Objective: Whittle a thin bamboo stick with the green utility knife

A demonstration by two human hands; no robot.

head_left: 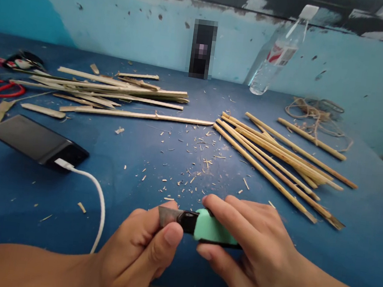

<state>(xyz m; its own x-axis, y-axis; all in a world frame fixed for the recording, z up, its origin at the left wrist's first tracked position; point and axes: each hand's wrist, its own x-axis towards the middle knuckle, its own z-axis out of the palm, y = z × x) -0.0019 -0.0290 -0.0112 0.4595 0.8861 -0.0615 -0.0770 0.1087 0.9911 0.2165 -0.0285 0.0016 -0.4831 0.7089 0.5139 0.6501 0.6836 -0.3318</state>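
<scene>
In front of me, near the table's front edge, is a utility knife (218,227) with a mint-green and black handle and its blade out to the left. My right hand (252,244) grips the handle, thumb below and fingers over the top. My left hand (146,245) is closed at the blade end, its thumb and curled index finger on either side of the blade. Whether anything else is inside the left fist is hidden. Just beyond both hands, small wood shavings (206,164) are scattered over the blue table (141,151).
Thin rounded sticks (266,162) lie fanned out at right, near tangled twine (315,114). Split strips (114,88) are piled back left, with red-handled scissors (7,89) beside them. A phone (34,140) trails a white cable (100,193). A plastic bottle (275,56) stands by the wall.
</scene>
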